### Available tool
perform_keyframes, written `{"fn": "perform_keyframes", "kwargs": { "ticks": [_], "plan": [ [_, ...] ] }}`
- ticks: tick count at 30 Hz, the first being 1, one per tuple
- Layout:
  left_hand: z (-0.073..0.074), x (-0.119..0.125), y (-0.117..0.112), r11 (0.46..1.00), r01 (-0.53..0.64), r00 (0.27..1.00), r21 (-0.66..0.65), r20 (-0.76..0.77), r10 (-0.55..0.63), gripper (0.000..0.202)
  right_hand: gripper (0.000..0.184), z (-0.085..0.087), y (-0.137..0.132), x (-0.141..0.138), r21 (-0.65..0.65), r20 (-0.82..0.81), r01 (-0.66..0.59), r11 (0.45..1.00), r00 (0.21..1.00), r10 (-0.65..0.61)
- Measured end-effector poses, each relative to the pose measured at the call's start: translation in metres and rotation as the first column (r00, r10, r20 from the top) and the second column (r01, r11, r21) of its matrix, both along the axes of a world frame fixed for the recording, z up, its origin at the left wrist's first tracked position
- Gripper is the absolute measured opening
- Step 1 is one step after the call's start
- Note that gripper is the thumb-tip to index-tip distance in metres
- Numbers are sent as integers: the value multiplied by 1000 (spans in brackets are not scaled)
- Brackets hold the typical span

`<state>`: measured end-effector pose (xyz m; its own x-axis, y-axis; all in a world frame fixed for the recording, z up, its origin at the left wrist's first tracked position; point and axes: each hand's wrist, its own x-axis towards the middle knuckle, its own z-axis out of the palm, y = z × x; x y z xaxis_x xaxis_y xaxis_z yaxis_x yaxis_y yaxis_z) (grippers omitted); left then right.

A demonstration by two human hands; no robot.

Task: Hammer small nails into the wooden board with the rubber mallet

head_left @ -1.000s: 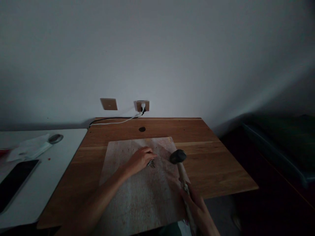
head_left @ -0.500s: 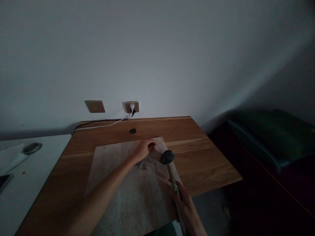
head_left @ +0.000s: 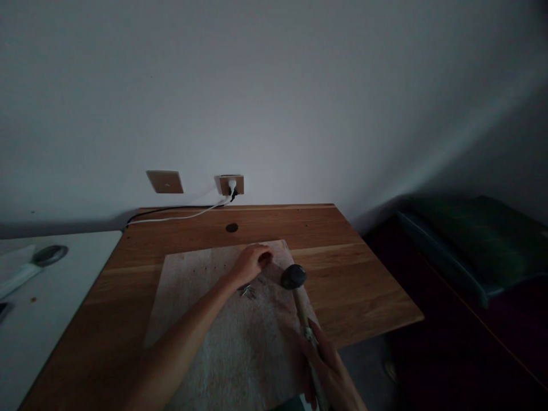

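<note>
My right hand (head_left: 329, 365) is wrapped around the black-headed, wooden-handled mallet (head_left: 301, 307); my left hand (head_left: 252, 262) curls over the pale rectangular wooden board (head_left: 233, 348), whether pinching anything I can't tell.

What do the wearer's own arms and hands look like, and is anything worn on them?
Both the left hand and right hand are ungloved. The left forearm is slender, with no sleeve, watch or bracelet visible. The light is too dim to rule out rings.
</note>
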<state>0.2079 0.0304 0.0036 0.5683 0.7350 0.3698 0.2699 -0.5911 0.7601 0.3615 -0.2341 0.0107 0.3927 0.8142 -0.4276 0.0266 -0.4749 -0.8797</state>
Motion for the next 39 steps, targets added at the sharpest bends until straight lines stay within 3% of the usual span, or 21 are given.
{"fn": "perform_keyframes", "kwargs": {
  "ticks": [4,10,17,21,28,33,39],
  "plan": [
    [1,-1,0,1000,-7,1000,17,-16,7,21,99,12,1,-1,-88,-23,27,996,999,-29],
    [1,0,0,1000,-17,998,8,-66,18,26,86,12,11,1,-12,56,116,993,992,-115],
    [-1,1,-1,1000,-10,994,-10,-110,9,25,77,5,26,1,119,155,71,990,984,-90],
    [-4,1,1,999,-2,996,38,-89,5,26,74,6,27,1,82,142,48,995,988,-60],
    [-6,-1,0,999,-11,999,45,-47,13,23,76,32,44,-9,99,-22,18,995,1000,-16],
    [-6,0,-1,1000,-8,998,10,-65,9,37,70,53,66,-13,134,-31,-36,990,999,41],
    [-9,1,-1,999,-37,999,-30,-24,37,45,61,57,76,-22,162,-10,-98,982,995,101]
  ]
}}
